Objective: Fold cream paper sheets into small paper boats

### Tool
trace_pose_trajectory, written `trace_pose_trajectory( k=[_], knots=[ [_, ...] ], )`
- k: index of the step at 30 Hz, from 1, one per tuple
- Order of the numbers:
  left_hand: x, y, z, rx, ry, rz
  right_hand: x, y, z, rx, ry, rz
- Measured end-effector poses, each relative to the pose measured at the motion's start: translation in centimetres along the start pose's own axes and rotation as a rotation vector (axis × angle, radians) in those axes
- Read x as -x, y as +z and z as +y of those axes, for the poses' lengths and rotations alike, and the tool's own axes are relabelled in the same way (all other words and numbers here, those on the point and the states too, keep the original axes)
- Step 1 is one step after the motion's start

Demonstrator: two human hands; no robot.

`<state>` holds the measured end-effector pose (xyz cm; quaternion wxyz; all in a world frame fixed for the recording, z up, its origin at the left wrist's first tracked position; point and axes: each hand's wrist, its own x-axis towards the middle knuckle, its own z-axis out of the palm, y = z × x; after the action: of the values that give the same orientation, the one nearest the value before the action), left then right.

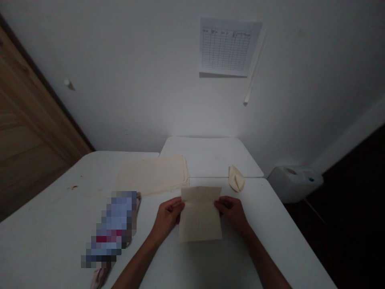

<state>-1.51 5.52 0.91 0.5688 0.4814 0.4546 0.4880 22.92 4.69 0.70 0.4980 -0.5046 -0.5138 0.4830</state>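
Between my two hands is a thin cream-coloured rectangular sheet (201, 224), with a crease across its upper part; whether it is paper, cloth or dough I cannot tell. My left hand (169, 212) pinches its left edge near the crease. On the opposite edge, at about the same height, my right hand (233, 209) pinches it too. Just beyond the right hand sits a small folded cream piece (236, 179), pointed at one end. A flat pile of larger cream sheets (153, 172) lies beyond my left hand.
White tables (54, 233) stand together against the wall. A pixelated blue item (112, 224) lies left of my left arm. A printed chart (228, 48) hangs on the wall. To the right, below table height, is a white plastic container (294, 182). Wooden panelling (30, 104) borders the left.
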Motion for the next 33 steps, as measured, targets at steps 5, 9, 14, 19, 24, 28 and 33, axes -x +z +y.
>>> trace_pose_trajectory(
  k=[5, 9, 14, 19, 24, 28, 33],
  knots=[
    [-0.1, -0.3, -0.5, -0.027, -0.013, 0.01, 0.0, -0.3, 0.0, 0.031, -0.009, -0.018],
    [-0.2, -0.5, -0.9, -0.034, 0.035, 0.004, 0.0, -0.5, -0.1, 0.042, -0.022, -0.001],
    [0.0, -0.1, -0.7, -0.059, 0.094, -0.027, 0.0, -1.0, -0.8, -0.005, -0.048, -0.08],
    [0.6, 0.6, 0.1, -0.166, 0.215, -0.162, 0.3, -0.7, -1.3, 0.081, -0.109, -0.174],
    [1.2, 1.4, 1.1, -0.278, 0.325, -0.233, 1.4, 0.7, -2.2, 0.269, -0.119, -0.357],
    [1.3, 1.6, 1.1, -0.251, 0.25, -0.128, 1.8, 1.3, -2.4, 0.325, -0.118, -0.376],
    [1.0, 1.8, 0.5, -0.106, 0.075, 0.092, 0.9, 1.4, -1.1, 0.194, -0.067, -0.116]
  ],
)
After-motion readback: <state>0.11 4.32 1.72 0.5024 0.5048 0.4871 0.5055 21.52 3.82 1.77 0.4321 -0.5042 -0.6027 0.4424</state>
